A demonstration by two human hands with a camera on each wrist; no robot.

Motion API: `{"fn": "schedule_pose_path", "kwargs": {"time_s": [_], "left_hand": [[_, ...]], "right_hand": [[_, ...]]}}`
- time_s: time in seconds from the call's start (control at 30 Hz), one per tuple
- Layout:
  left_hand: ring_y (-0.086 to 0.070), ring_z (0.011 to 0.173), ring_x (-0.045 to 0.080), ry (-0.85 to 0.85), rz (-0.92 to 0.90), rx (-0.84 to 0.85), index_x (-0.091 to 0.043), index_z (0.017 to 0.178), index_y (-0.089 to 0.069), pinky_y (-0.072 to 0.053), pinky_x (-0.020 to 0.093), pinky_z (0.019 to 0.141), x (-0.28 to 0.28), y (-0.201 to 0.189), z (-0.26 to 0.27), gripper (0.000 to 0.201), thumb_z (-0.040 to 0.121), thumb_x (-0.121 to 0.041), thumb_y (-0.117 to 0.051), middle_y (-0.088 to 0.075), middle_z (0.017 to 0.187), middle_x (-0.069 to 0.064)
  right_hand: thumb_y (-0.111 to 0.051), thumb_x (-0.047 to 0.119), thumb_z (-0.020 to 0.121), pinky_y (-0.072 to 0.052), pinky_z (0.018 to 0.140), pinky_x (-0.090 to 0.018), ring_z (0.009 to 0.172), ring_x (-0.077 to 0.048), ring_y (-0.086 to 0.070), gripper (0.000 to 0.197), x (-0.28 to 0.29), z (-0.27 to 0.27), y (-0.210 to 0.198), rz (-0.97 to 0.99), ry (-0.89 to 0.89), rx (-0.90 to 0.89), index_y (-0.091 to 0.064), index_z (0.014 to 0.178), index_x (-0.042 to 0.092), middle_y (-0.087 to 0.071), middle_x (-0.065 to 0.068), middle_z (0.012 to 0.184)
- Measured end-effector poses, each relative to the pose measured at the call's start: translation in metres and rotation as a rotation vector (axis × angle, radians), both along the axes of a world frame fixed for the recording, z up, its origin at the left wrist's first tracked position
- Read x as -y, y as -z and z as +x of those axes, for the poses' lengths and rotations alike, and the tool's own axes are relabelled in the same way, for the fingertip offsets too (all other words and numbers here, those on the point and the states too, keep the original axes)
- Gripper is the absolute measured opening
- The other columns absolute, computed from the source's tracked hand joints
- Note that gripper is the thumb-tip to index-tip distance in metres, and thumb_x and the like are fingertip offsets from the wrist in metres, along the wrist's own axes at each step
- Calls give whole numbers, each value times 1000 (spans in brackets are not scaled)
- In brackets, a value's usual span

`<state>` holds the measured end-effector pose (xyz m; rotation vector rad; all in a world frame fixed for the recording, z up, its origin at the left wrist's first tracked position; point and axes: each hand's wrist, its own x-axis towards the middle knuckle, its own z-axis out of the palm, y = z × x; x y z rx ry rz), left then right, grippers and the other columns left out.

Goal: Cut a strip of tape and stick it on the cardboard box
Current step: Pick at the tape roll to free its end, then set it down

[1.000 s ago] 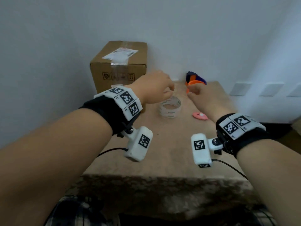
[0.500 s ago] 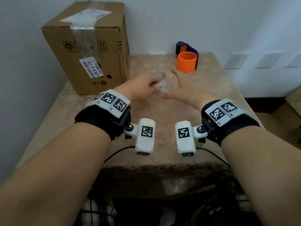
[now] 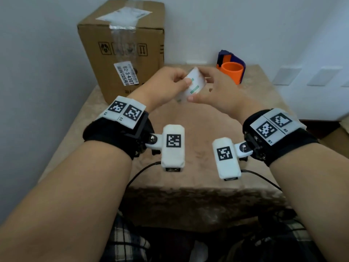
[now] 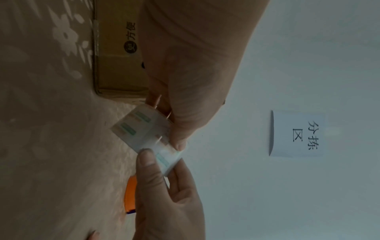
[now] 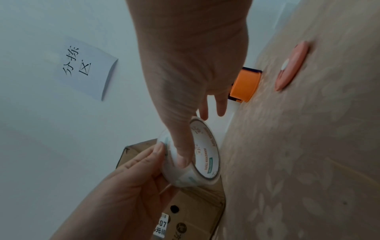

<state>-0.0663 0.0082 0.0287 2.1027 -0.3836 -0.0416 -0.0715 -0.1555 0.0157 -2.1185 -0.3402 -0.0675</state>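
Change: tape roll (image 3: 192,85) now raised higher off the table (image 3: 188,120).
Left hand (image 3: 166,86): fingers pinch the roll.
Right hand (image 3: 217,89): thumb and fingertips pinch its rim.

box (image 3: 120,44) top cropped, tape end (image 3: 194,82) indiscernible

Tape roll (image 5: 197,155) between both hands

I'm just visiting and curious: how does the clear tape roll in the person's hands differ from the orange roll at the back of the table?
The clear tape roll is pale with green print; the orange roll is solid orange. The clear tape roll is held above the table by the left hand and right hand; the orange roll stands untouched. Both are ring-shaped.
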Motion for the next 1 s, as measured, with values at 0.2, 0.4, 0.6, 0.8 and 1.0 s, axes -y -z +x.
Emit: {"fn": "schedule_pose_path", "kwargs": {"time_s": [0.2,0.4,0.6,0.8,1.0], "left_hand": [[-46,43,-1,-64,73,15,0,101,-65,-34,14,41,0,-4,1,25,96,-19,-49,-53,66,-3],[-58,74,18,-104,78,-11,-2,99,-67,-49,34,69,-2,-3,-1,27,95,-24,-52,-68,90,14],[-61,75,19,-90,51,-59,-3,93,-68,-48,32,70,-7,-1,-2,27,93,-27,-55,-69,87,14],[-60,68,2,45,14,-200,-15,89,-70,-44,17,62,-11,4,-9,20,95,-19,-51,-66,77,-5],[-63,72,10,23,-112,-266,-5,106,-68,-50,22,70,-17,12,-9,23,94,-15,-52,-69,84,2]], "right_hand": [[-76,16,75,-41,78,1,107,-6,-51,59,-6,-1,-2,-19,38,70,-51,128,15,-55,1,124],[-73,25,77,-47,98,-34,111,-11,-55,45,-7,1,3,-97,78,125,-58,119,16,-60,1,119],[-75,28,76,-51,94,-35,106,-10,-57,50,-12,3,2,-91,53,86,-56,120,17,-60,4,114],[-78,31,72,-41,92,-23,113,-10,-49,81,-11,-2,8,-192,-8,-50,-37,139,12,-51,-2,131],[-80,29,70,-47,91,-26,100,-9,-52,68,-16,-4,6,-249,33,72,-51,127,9,-55,2,110]]}}
